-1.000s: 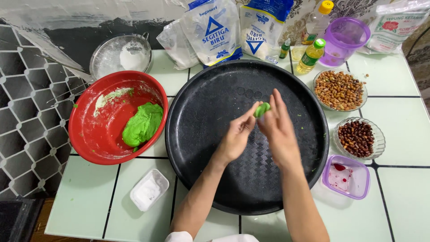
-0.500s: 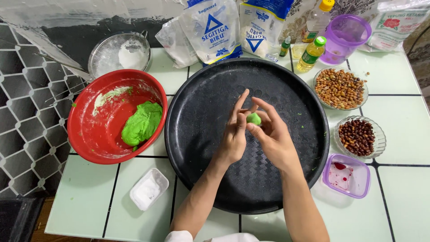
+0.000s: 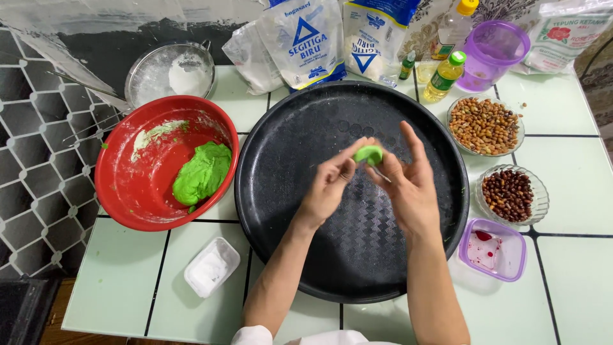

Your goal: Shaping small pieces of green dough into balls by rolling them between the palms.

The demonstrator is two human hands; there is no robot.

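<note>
step: shaping | left hand (image 3: 329,185) and right hand (image 3: 408,182) — both pinched on small green dough ball (image 3: 368,154) | keep pressure light, even — over round black tray (image 3: 351,255)

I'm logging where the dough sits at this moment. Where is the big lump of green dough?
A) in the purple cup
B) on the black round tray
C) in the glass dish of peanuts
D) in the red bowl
D: the large green dough lump lies inside the red bowl, left of the black round tray; both hands pinch only a small green dough piece.
</note>
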